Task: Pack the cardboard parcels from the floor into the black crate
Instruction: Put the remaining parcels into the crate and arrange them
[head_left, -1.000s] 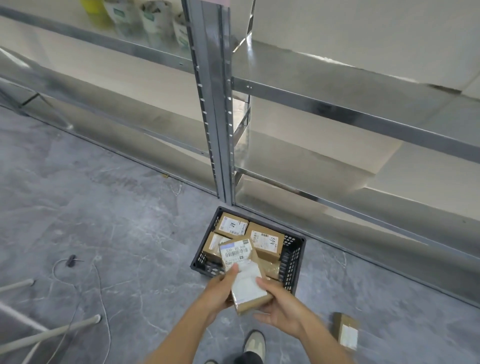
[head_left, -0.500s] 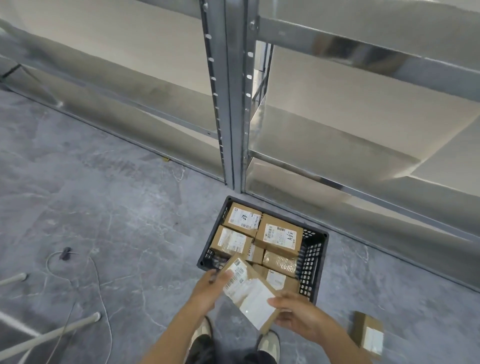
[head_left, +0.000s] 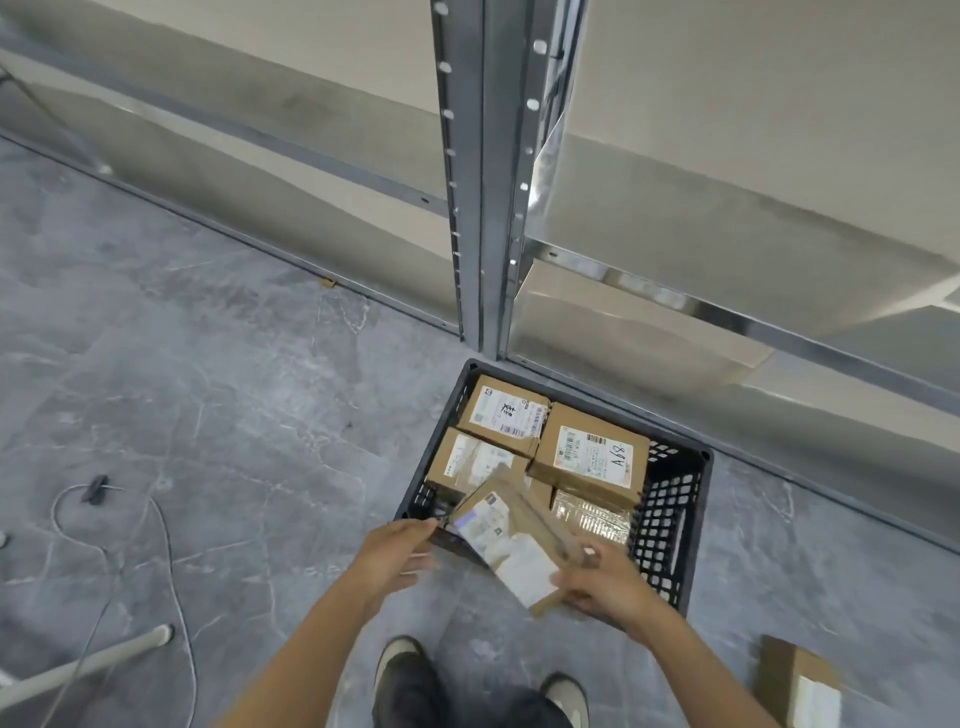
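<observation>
The black crate (head_left: 670, 514) stands on the grey floor against the shelving upright and holds several labelled cardboard parcels. A flat parcel with a white label (head_left: 511, 543) lies tilted over the crate's near edge. My right hand (head_left: 602, 584) grips its near right corner. My left hand (head_left: 397, 551) sits at its left end, fingers spread against the crate's near left corner. One more cardboard parcel (head_left: 797, 680) lies on the floor at the lower right, partly cut off by the frame.
Metal shelving (head_left: 480, 182) runs along the wall behind the crate. A thin cable with a small black clip (head_left: 96, 488) trails across the floor at left. A white tube leg (head_left: 88, 670) lies at lower left. My shoes (head_left: 410, 675) are below the crate.
The view has dropped closer to the crate. The held parcel has moved down and forward from in front of me onto the crate's near edge, and my left hand has opened at its end.
</observation>
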